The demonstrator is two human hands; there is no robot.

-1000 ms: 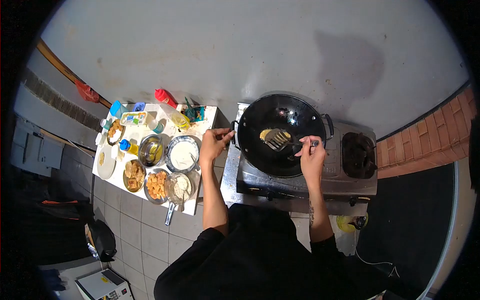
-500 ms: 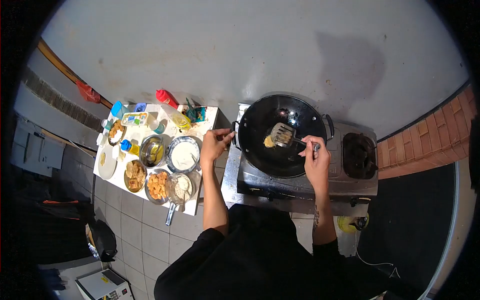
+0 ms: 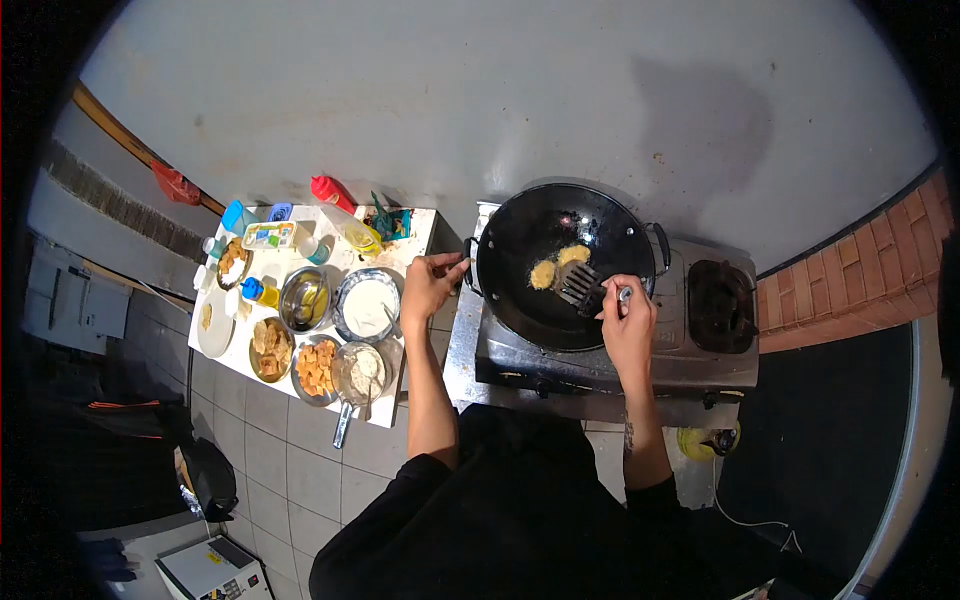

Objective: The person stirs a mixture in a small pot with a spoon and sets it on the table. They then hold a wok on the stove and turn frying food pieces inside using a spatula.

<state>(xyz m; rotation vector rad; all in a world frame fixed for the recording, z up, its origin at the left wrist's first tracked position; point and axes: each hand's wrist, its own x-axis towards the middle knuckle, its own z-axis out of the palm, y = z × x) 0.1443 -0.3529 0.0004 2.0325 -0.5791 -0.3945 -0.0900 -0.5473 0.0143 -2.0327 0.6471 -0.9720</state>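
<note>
A black wok (image 3: 520,310) sits on the stove, with two golden pieces of frying food (image 3: 543,275) lying apart in its middle. My left hand (image 3: 432,284) is closed, fingertips pinching the wok's left handle (image 3: 470,262). With my right hand (image 3: 630,318) I grip the handle of a slotted spatula (image 3: 579,287). Its dark slotted head is inside the wok, just below and right of the food pieces. Whether the head touches the wok's bottom I cannot tell.
Right of the wok is a second burner (image 3: 722,307) on the stove (image 3: 675,350). The white table (image 3: 235,358) at left carries a bowl of white batter (image 3: 367,307), a bowl of orange-brown chunks (image 3: 316,370), a saucepan (image 3: 360,372) and several bottles. A grey wall rises behind.
The spatula has moved right and toward me, its head now turned downward. Both food pieces show now; one was covered by the spatula before. My left hand stays at the wok handle.
</note>
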